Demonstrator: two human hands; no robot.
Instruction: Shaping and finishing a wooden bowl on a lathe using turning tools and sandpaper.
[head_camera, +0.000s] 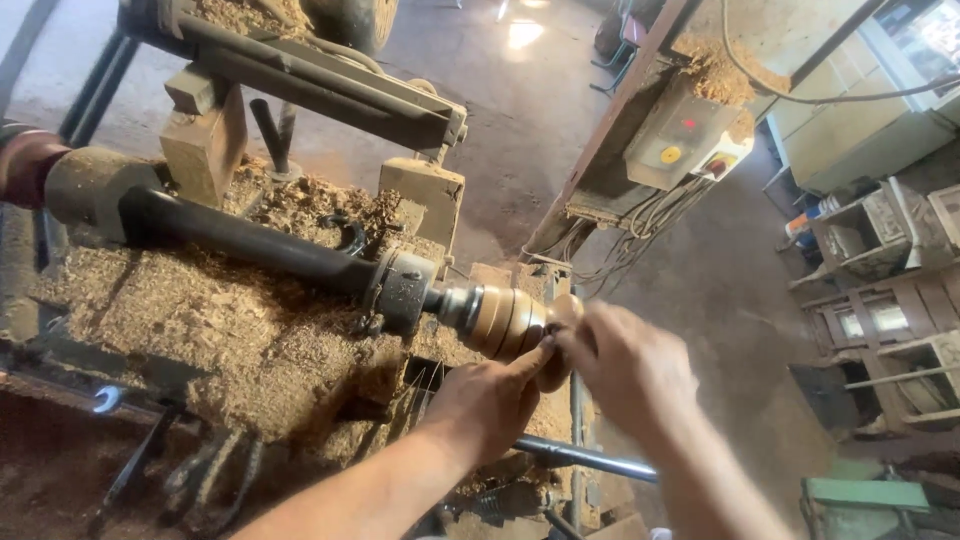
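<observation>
Both my hands are up at the end of the lathe, on the small round tan wooden workpiece (515, 322) that sits on the grey metal spindle nose (405, 290). The piece is a ribbed, turned knob of pale wood, mounted just right of the spindle and above the sawdust-covered lathe bed (200, 320).

My left hand (485, 405) comes up from below, its fingers (528, 362) stretched toward the outer end of the wood and touching it there. My right hand (625, 365) is slightly blurred and covers the far end of the piece; its fingers are curled around a disc-like wooden end part (567, 310), though how tightly they press I cannot tell (the blur hides the fingertips). So the left fingers are together and laid against the wood, and the right fingers are closed over its end.

A long dark cylindrical metal shaft (240, 240) runs from the upper left to the spindle nose. Heaps of light brown wood shavings (300, 200) lie all over the machine. Below my hands a smooth steel rod (590, 458) slants across. A blocky wooden and metal tool rest (425, 195) stands behind the spindle. To the upper right hangs a dusty cream switch box with a yellow button (685, 140), with loose grey cables (640, 225) trailing under it. Beyond is a bare concrete floor (720, 290).
</observation>
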